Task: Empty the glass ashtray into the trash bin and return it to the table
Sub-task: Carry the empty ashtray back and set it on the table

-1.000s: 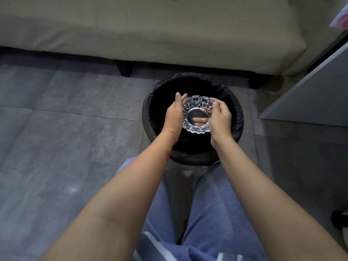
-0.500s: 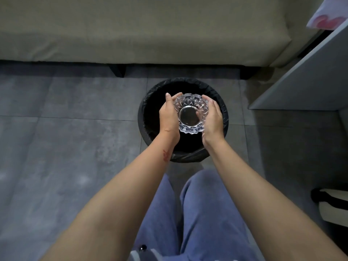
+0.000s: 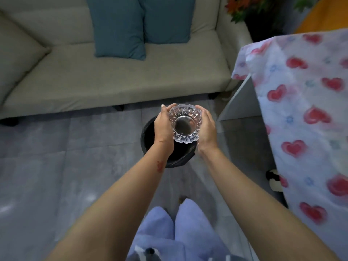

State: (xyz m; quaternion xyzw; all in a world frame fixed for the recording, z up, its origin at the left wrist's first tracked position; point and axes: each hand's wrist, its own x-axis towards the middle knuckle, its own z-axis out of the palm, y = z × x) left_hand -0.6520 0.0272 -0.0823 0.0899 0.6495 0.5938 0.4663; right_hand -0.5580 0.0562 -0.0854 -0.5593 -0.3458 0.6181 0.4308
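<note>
The clear cut-glass ashtray is held between both palms, well above the floor, its round base turned toward me. My left hand presses its left side and my right hand its right side. Directly beneath sits the black-lined trash bin on the grey tile floor, mostly covered by my hands and the ashtray. The table, draped in a white cloth with red hearts, stands at the right. I cannot see any contents in the ashtray.
A beige sofa with two teal cushions runs along the far side. The table's grey side panel stands right of the bin. A plant with orange flowers is at the far right corner. My legs in blue trousers are below.
The view has risen and pulled back from the bin. Both hands have lifted the ashtray higher above the bin. The sofa cushions and the heart-patterned table have come into view.
</note>
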